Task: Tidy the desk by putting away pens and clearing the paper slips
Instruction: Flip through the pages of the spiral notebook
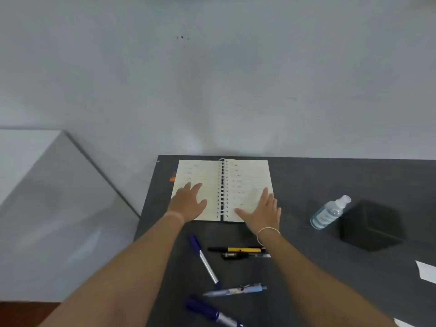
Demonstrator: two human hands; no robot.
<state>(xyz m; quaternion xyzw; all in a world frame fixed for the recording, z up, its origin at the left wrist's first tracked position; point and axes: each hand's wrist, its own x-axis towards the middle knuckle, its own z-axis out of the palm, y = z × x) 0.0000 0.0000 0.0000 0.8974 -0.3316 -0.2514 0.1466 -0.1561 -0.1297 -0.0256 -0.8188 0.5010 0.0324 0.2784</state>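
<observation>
An open spiral-bound notebook with cream lined pages (245, 175) lies on the dark grey desk (306, 180). The left hand (187, 204) rests flat on its left page, the right hand (262, 212) on its right page. Several pens (207, 263) lie nearer than the notebook.

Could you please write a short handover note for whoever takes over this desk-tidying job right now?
Left hand: open, flat on the left page of the open spiral notebook.
Right hand: open, flat on the right page.
Pens: all loose on the desk near you: white-and-blue pen, yellow-and-black pen, black pen, light blue pen, blue marker.
Black pen holder stands at right beside a spray bottle.
Paper slip at the right edge.
Done: nothing visibly put away.
Left: pens, slips.
</observation>
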